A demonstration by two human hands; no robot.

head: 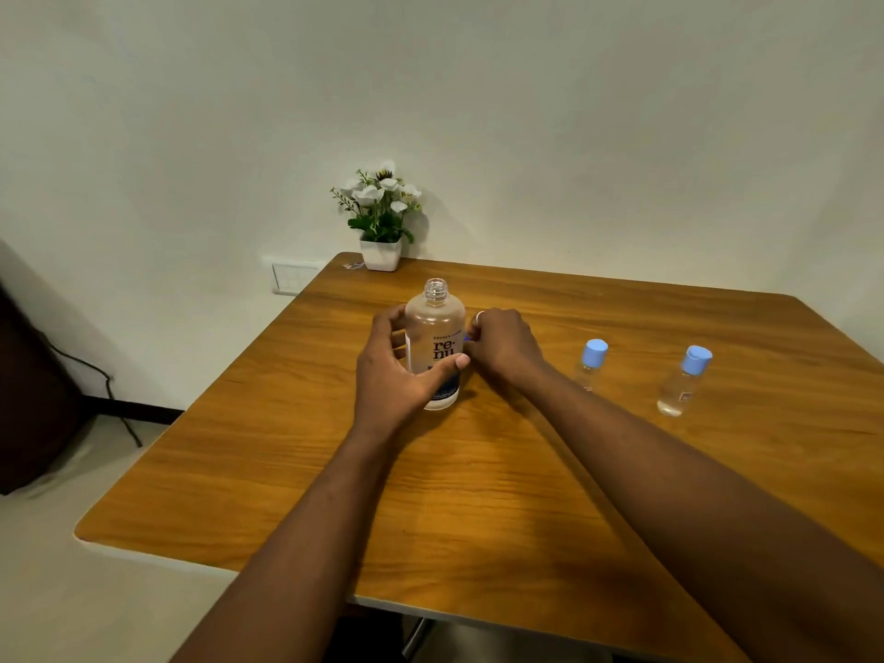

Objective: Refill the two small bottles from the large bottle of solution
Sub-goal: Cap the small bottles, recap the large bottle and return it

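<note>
Mid-surface [478, 495], the uncapped, frosted big bottle [435, 344] is gripped upright by the left hand [390, 370]; the right hand [502, 344] is curled shut beside it. Two blue-capped small bottles [591, 363] [684, 385] are stood at 3 o'clock, bare wood nearer.

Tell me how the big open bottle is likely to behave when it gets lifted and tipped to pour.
The large bottle looks like rigid clear plastic, so it should hold its shape under the left hand. Its neck is uncapped, so any tilt will probably spill at once. It is tall and narrow, so a sideways nudge from the right hand could tip it.
</note>
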